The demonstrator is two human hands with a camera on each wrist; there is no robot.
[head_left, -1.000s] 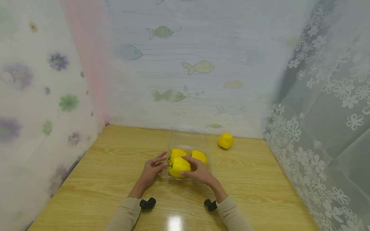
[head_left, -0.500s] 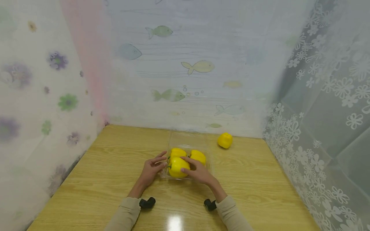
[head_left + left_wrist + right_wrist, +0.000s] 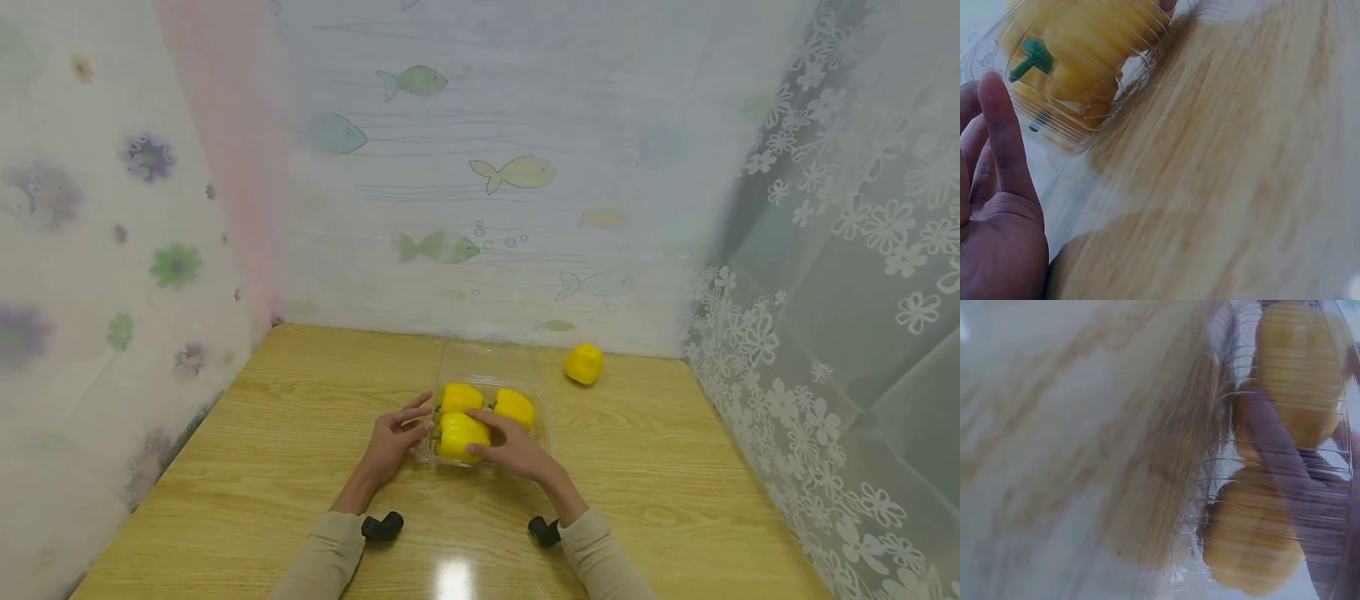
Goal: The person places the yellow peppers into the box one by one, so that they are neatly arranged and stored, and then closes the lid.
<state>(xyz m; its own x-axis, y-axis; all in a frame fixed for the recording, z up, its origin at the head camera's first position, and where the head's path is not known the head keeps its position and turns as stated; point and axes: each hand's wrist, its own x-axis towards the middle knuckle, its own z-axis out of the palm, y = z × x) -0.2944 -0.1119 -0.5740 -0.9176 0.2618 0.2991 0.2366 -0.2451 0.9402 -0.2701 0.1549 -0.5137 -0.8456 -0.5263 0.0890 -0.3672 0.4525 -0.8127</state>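
Observation:
A clear plastic clamshell box [image 3: 487, 367] lies on the table with its lid folded back toward the wall. Inside are three yellow bell peppers with green stems: one at back left [image 3: 461, 397], one at right [image 3: 516, 408] and one at front left [image 3: 462, 437]. My right hand [image 3: 517, 450] holds the front left pepper, with thumb and fingers spread around its right side. At the box's left side is my left hand [image 3: 392, 442], its fingers extended and holding nothing. In the left wrist view its thumb [image 3: 1004, 119] reaches the box's rim.
Another yellow bell pepper [image 3: 583, 364] sits on the wooden table [image 3: 637, 475] at the back right, near the wall. Patterned sheets hang at the back and both sides. A black wrist device [image 3: 383, 527] is on each forearm.
The front left pepper has gone down a little in the box, with my right hand around it, and its stem end has shifted slightly. My left hand stays in place.

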